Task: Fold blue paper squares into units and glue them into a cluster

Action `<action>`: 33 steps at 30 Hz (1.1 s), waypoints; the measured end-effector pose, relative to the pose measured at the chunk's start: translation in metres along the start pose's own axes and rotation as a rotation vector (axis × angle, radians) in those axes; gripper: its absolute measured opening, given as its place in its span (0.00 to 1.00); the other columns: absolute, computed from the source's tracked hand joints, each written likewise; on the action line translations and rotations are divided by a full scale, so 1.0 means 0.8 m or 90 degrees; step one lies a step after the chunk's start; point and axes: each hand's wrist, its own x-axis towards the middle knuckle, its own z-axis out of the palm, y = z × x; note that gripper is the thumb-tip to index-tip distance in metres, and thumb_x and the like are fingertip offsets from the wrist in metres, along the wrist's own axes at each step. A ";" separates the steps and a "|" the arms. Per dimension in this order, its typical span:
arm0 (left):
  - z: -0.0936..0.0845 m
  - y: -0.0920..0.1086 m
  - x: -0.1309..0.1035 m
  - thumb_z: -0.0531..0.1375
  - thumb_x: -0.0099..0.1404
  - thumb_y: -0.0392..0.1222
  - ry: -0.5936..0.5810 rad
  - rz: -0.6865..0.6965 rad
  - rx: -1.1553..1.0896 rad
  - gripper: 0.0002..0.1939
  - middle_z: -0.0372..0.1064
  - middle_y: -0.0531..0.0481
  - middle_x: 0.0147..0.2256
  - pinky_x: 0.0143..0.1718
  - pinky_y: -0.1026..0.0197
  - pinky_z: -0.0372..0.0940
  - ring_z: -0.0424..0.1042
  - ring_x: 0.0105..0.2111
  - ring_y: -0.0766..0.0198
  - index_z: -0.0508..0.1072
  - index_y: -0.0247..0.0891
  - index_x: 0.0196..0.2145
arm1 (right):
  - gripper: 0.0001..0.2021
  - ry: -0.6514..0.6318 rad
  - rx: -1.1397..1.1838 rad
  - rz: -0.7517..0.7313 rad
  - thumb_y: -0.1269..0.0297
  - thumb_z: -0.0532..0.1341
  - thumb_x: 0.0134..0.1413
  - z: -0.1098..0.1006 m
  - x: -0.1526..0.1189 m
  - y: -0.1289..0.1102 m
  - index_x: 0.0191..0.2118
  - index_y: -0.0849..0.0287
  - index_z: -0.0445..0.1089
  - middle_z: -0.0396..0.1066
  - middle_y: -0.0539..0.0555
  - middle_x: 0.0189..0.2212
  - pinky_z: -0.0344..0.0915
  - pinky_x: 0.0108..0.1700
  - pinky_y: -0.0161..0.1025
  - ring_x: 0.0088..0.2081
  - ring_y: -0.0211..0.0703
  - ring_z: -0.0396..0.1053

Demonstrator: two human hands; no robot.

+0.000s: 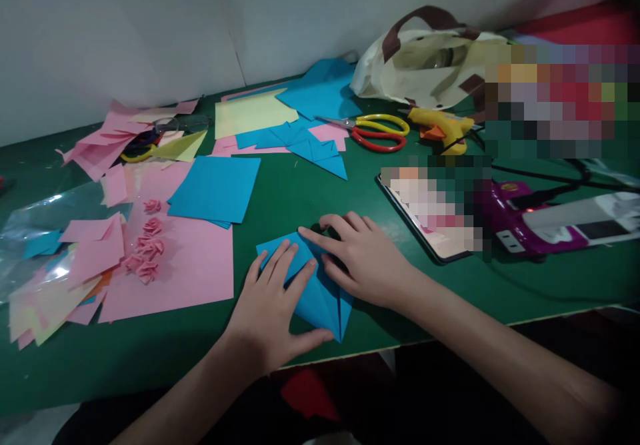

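Note:
A folded sheet of blue paper (pixel 320 295) lies near the front edge of the green table, one pointed corner toward me. My left hand (pixel 273 305) rests on its left part with fingers spread and the thumb reaching along the lower edge. On the upper right of the sheet is my right hand (pixel 363 258), its index fingertip touching the top corner and the other fingers bent apart. Part of the sheet is hidden under both hands. To the upper left sits a small stack of blue paper squares (pixel 217 188).
Small pink paper roses (pixel 150 248) lie on a pink sheet (pixel 200 278) at left, beside paper scraps in clear plastic. Behind are scissors (pixel 377 132), a yellow glue gun (pixel 445 128) and a cloth bag (pixel 370 72). A phone (pixel 425 222) and purple power strip (pixel 543 232) stand right.

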 end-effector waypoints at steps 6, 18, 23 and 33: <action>-0.001 0.000 0.001 0.55 0.56 0.66 0.012 -0.002 -0.006 0.40 0.52 0.34 0.60 0.56 0.37 0.47 0.48 0.61 0.41 0.59 0.38 0.59 | 0.23 -0.020 0.062 -0.010 0.66 0.49 0.58 -0.002 0.000 0.007 0.59 0.52 0.58 0.62 0.59 0.48 0.58 0.40 0.46 0.42 0.49 0.58; 0.001 0.000 -0.001 0.54 0.57 0.66 0.013 0.005 0.015 0.40 0.51 0.34 0.61 0.56 0.39 0.46 0.47 0.61 0.43 0.59 0.36 0.59 | 0.23 -0.031 0.053 -0.021 0.65 0.48 0.59 -0.003 -0.001 0.009 0.60 0.53 0.58 0.61 0.60 0.49 0.57 0.42 0.47 0.43 0.50 0.57; 0.001 -0.001 -0.001 0.51 0.59 0.66 0.005 0.016 0.021 0.39 0.50 0.42 0.62 0.57 0.40 0.43 0.45 0.62 0.44 0.57 0.38 0.60 | 0.23 -0.031 0.054 -0.028 0.65 0.49 0.59 -0.003 -0.001 0.010 0.60 0.54 0.57 0.61 0.61 0.49 0.57 0.41 0.47 0.43 0.50 0.57; 0.003 -0.001 -0.001 0.49 0.60 0.66 -0.004 0.022 0.034 0.40 0.48 0.46 0.63 0.57 0.40 0.41 0.43 0.62 0.45 0.54 0.38 0.61 | 0.23 -0.030 0.074 -0.022 0.66 0.48 0.59 -0.001 -0.001 0.010 0.60 0.53 0.57 0.61 0.61 0.49 0.56 0.41 0.47 0.43 0.50 0.56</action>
